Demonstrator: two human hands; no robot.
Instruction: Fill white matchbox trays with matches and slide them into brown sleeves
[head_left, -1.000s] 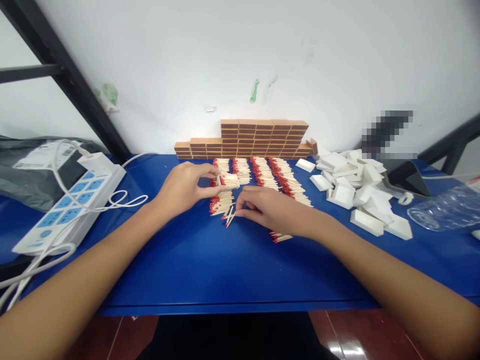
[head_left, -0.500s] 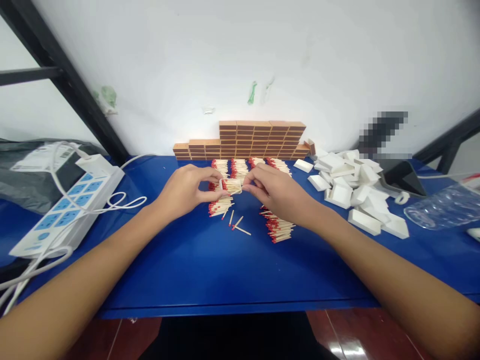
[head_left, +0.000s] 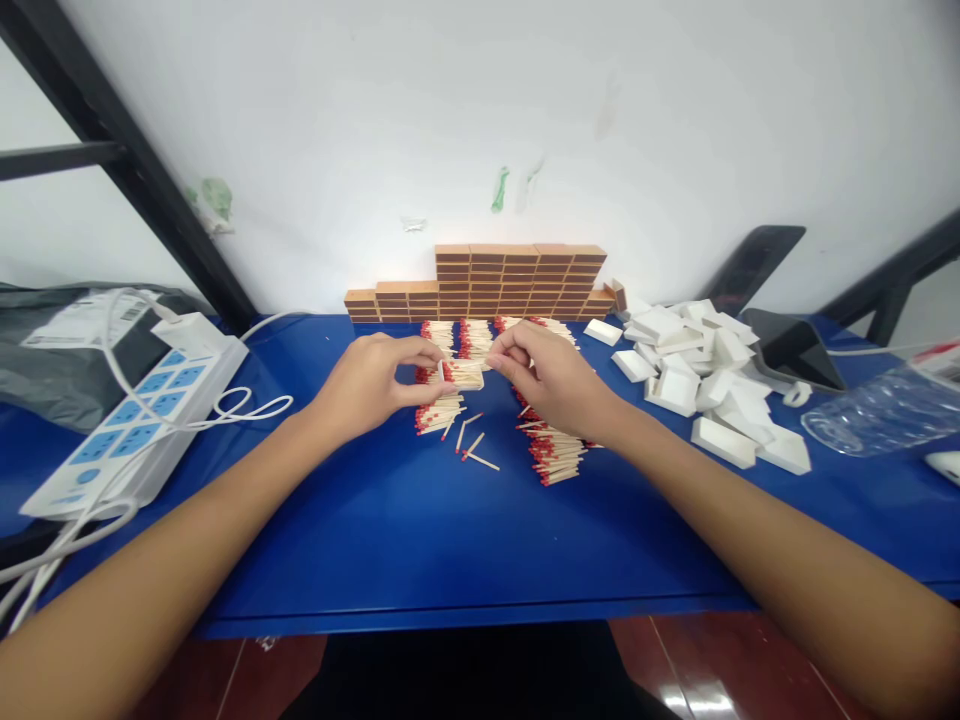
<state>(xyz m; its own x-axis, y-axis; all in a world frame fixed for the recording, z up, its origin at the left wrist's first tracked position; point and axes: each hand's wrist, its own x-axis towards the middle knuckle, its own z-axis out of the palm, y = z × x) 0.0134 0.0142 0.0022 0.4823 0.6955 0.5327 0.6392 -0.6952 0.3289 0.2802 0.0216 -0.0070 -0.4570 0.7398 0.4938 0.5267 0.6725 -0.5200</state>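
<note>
My left hand [head_left: 373,388] pinches a white matchbox tray [head_left: 481,381] between thumb and fingers, with matches [head_left: 463,374] lying in it, their red heads to the left. Just beyond the tray's right end is my right hand [head_left: 551,375], its thumb and forefinger drawn together; whether anything small sits between them I cannot make out. Piles of red-headed matches lie on the table behind and below both hands, one of them a pile [head_left: 556,455] under the right wrist. Several loose matches [head_left: 480,457] are scattered in front of the tray.
Brown matchboxes [head_left: 517,285] are stacked along the wall. White empty trays [head_left: 697,360] lie heaped on the right, near a dark stand [head_left: 795,345] and a clear plastic bottle [head_left: 885,410]. At the left is a white power strip [head_left: 142,420] with cables on the blue table [head_left: 480,560].
My right fingertips have moved slightly up and away from the tray's end. Another loose match now lies just in front of the tray. My left hand keeps its hold.
</note>
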